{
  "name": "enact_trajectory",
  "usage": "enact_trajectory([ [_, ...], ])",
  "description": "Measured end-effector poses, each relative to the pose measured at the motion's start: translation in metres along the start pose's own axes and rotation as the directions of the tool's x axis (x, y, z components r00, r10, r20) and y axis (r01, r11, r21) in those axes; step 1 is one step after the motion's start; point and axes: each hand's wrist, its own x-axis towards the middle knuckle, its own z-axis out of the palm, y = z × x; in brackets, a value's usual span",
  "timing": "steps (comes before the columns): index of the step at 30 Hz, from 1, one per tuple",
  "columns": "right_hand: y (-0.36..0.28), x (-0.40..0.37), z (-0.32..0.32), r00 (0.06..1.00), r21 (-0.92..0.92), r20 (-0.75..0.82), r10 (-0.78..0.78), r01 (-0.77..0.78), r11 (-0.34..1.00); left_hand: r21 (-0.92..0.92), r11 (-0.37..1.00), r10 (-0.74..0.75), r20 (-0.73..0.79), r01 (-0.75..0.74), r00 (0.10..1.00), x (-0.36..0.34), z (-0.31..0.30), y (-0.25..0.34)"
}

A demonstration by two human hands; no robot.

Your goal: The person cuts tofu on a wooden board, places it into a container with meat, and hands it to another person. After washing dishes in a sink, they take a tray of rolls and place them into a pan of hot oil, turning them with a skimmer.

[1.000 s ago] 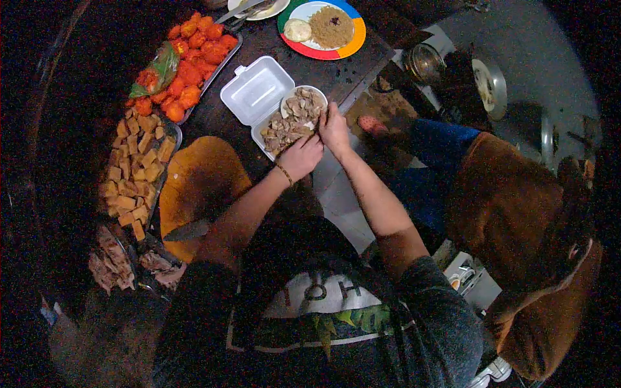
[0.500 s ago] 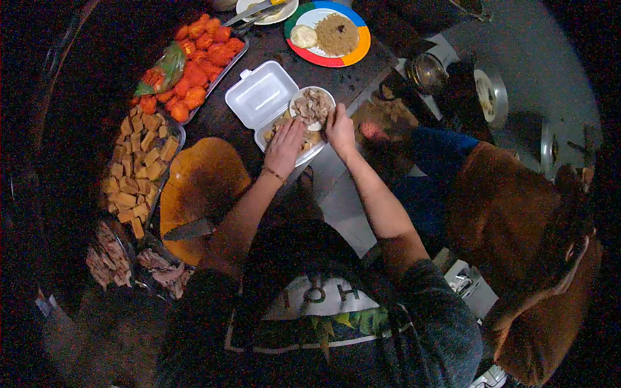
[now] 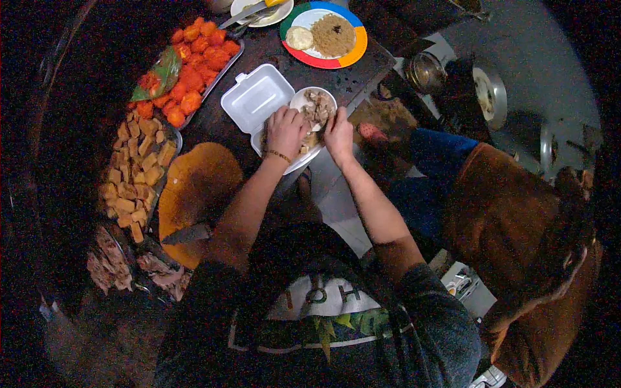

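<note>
as your left hand (image 3: 284,131) curls into the foam box (image 3: 255,97), grip unclear, your right hand (image 3: 338,134) pinches the meat bowl (image 3: 315,107).

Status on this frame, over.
Left hand over foam container, fingers curled. Right hand grips meat plate at rim. Knife lies on orange board, well clear.

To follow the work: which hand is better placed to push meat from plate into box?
Probably left: the left hand is over the box beside the meat; the right hand holds the plate.
</note>
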Motion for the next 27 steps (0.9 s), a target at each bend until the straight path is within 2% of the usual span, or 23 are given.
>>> enact_trajectory([
  [2, 0.005, 0.004, 0.002, 0.999, -0.047, -0.009, -0.036, 0.035, 0.998, -0.001, 0.996, 0.091, -0.033, -0.091, 0.995, -0.008, 0.01, -0.005],
  [6, 0.001, 0.009, -0.003, 0.996, -0.118, 0.009, -0.085, 0.086, 0.989, -0.057, 0.995, 0.083, -0.047, -0.085, 0.995, -0.017, 0.014, -0.008],
  [9, 0.0, 0.012, -0.005, 0.996, -0.091, -0.017, -0.085, 0.083, 0.992, -0.05, 0.996, 0.082, 0.042, -0.079, 0.996, -0.023, 0.008, -0.01],
  [12, 0.007, 0.014, -0.004, 0.996, -0.035, -0.015, -0.09, 0.09, 0.995, -0.055, 0.996, 0.07, 0.006, -0.07, 0.998, -0.025, -0.002, 0.0],
  [15, 0.019, 0.016, 0.002, 0.997, -0.055, 0.018, -0.072, 0.073, 0.996, -0.026, 0.999, 0.034, -0.051, -0.035, 0.998, -0.022, -0.008, 0.01],
  [16, 0.022, 0.018, 0.003, 0.997, -0.055, 0.018, -0.074, 0.074, 0.996, 0.007, 0.999, 0.034, 0.003, -0.034, 0.999, -0.021, -0.005, 0.011],
  [18, 0.025, 0.019, 0.002, 0.989, 0.001, 0.15, 0.012, -0.013, 1.0, 0.039, 0.999, 0.032, 0.054, -0.034, 0.998, -0.022, -0.001, 0.01],
  [21, 0.022, 0.02, 0.001, 0.996, -0.075, 0.087, 0.012, -0.005, 0.997, 0.058, 0.995, 0.071, 0.104, -0.077, 0.992, -0.024, 0.006, 0.004],
  [25, 0.019, 0.022, -0.002, 0.995, -0.077, 0.082, 0.052, -0.046, 0.996, 0.094, 0.993, 0.053, 0.158, -0.068, 0.986, -0.031, 0.01, 0.006],
  [27, 0.02, 0.023, 0.001, 0.999, -0.041, 0.034, 0.017, -0.016, 0.999, 0.094, 0.994, 0.035, 0.165, -0.051, 0.986, -0.031, 0.005, 0.009],
])
